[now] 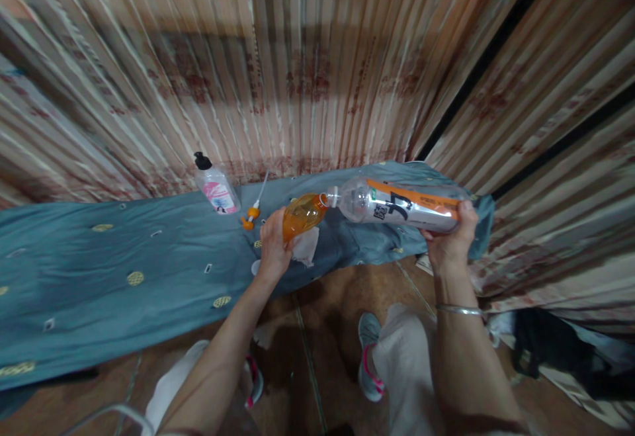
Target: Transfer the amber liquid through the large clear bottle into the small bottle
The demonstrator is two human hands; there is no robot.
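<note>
My left hand is closed around an orange, see-through bottle, tilted with its mouth toward the right. In my right hand lies a large clear plastic bottle with an orange and silver label, held near its base and almost level. The two bottle mouths meet, or nearly so; whether liquid passes between them I cannot tell. Left of my left hand, an orange pump top with a white tube lies on the cloth. A crumpled whitish piece is beneath the orange bottle.
A clear pump bottle with a pink label and black top stands at the back left of the blue-green cloth. Striped curtains hang behind and at the right. Dark items lie at the lower right.
</note>
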